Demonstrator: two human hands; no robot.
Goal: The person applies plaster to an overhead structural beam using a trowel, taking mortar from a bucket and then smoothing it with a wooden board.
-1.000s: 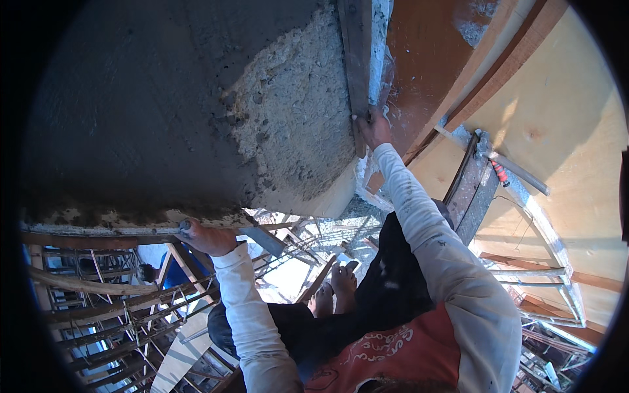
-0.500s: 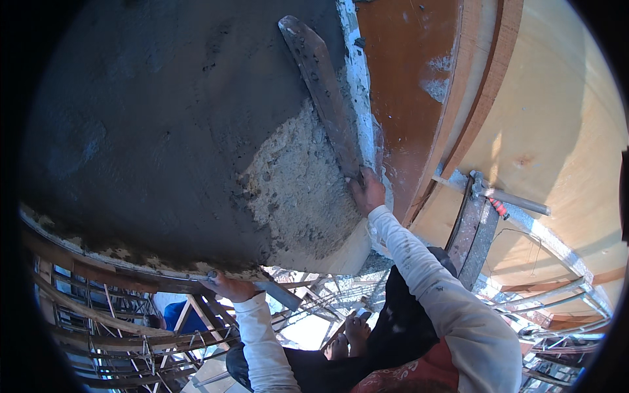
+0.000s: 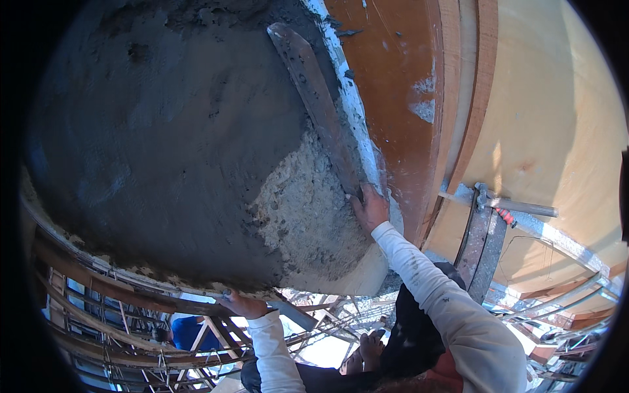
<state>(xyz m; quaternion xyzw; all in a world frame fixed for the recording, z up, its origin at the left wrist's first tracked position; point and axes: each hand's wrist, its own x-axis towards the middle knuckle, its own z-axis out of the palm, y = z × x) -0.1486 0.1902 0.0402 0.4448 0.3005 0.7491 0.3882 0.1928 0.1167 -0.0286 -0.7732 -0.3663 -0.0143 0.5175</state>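
My right hand (image 3: 371, 211) is closed round the lower end of a long, flat, mortar-stained wooden board (image 3: 313, 98). The board slants up and left across a wall of dark wet mortar (image 3: 164, 144), just left of a white edge strip (image 3: 350, 98). Beside its lower half shows a rough, pale patch (image 3: 304, 209) without the dark coat. At the wall's lower edge my left hand (image 3: 244, 304) is closed on a wooden batten (image 3: 144, 298) that runs off to the left; its fingertips are partly hidden.
A brown panel (image 3: 393, 85) and curved timber ribs (image 3: 481, 85) stand right of the strip. A hammer-like tool (image 3: 517, 208) with a metal bar rests on a beam at right. Below are scaffold poles (image 3: 118, 334) and a person in blue (image 3: 190, 333); my bare feet (image 3: 367, 350) show lower middle.
My view has shifted and turned a little, so the wall and both hands appear lower. Both hands keep their grips, and the board lies at nearly the same slant by the strip.
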